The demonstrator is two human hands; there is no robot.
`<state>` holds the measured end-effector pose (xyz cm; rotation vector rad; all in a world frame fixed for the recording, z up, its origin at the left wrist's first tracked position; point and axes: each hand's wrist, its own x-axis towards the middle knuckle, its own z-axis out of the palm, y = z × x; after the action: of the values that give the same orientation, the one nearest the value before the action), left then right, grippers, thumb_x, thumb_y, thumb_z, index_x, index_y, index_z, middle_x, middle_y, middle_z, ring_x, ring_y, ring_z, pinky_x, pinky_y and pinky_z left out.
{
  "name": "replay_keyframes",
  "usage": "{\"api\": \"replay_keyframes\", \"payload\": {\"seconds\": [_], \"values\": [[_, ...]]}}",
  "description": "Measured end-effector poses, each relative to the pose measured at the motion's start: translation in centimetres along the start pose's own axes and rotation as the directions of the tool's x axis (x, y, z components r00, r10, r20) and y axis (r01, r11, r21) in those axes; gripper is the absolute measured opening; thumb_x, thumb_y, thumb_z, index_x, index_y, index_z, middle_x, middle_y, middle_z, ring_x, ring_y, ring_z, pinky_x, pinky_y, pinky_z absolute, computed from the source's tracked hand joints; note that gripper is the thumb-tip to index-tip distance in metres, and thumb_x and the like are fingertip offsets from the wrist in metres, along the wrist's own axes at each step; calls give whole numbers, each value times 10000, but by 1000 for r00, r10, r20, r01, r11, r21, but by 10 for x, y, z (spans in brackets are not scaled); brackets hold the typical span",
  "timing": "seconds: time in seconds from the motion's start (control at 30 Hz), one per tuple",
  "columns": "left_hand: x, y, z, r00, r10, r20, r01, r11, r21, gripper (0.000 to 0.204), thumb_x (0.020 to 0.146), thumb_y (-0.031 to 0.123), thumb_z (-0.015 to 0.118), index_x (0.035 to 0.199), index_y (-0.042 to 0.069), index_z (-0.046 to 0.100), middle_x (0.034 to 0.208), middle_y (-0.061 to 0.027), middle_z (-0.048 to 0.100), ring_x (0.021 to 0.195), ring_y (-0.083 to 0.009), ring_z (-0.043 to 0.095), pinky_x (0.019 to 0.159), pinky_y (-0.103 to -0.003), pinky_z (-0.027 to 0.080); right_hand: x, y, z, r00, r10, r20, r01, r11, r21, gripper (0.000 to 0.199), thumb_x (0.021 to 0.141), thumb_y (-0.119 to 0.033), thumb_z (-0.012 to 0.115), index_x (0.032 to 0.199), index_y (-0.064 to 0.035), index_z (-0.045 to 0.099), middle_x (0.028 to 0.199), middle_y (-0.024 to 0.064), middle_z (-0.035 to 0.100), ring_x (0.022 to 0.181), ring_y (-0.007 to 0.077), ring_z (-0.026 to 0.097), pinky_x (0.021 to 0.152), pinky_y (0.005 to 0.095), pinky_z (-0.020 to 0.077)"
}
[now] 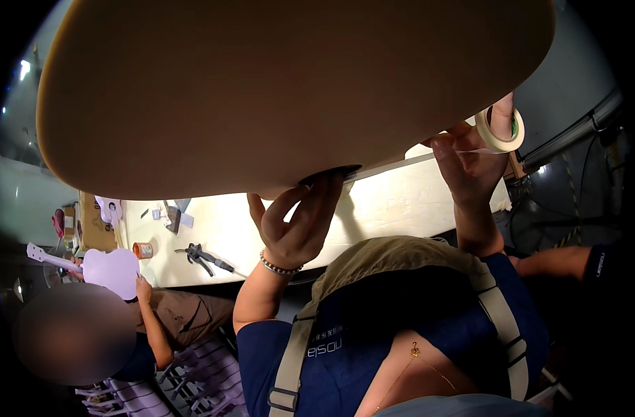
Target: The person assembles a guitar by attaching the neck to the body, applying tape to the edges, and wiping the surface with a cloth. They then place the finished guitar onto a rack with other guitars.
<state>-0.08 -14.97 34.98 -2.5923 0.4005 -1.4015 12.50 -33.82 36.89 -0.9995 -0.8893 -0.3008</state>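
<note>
A large pale-brown body with rounded edges, shaped like a guitar's (283,97), fills the upper part of the view, raised above the table. My left hand (293,226) grips its near edge, fingertips at a dark opening (331,173) there. At the right, a roll of cream masking tape (496,144) hangs round a finger or thumb of my right hand (474,170). A thin strip of tape runs from the roll towards the body's edge, near my right fingertips. The body partly hides those fingers.
On the pale worktable (401,201) lie a black clamp-like tool (203,258), an orange-labelled jar (143,250) and small blocks. A co-worker at left holds a lilac guitar (111,273). Lilac slatted pieces (206,372) stand below; a dark rail (574,132) runs at right.
</note>
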Motion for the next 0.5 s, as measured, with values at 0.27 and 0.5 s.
{"api": "replay_keyframes", "payload": {"seconds": [0.27, 0.5], "values": [[3, 3, -2, 997, -61, 44, 61, 998, -6, 215, 691, 98, 677, 885, 184, 709, 870, 77, 584, 950, -169, 408, 913, -425, 343, -1, 6, -5, 997, -19, 77, 19, 1000, -1, 894, 813, 34, 516, 1375, -110, -164, 1170, 190, 447, 994, 272, 584, 783, 339, 559], [4, 13, 10, 973, -224, -57, 222, 974, -49, 290, 641, 111, 627, 897, 215, 715, 800, 80, 560, 911, -171, 399, 952, -484, 275, -5, 16, 1, 994, 91, 56, -97, 989, 112, 850, 860, -50, 501, 1370, -107, -176, 1161, 177, 430, 1005, 287, 576, 796, 370, 551]]}}
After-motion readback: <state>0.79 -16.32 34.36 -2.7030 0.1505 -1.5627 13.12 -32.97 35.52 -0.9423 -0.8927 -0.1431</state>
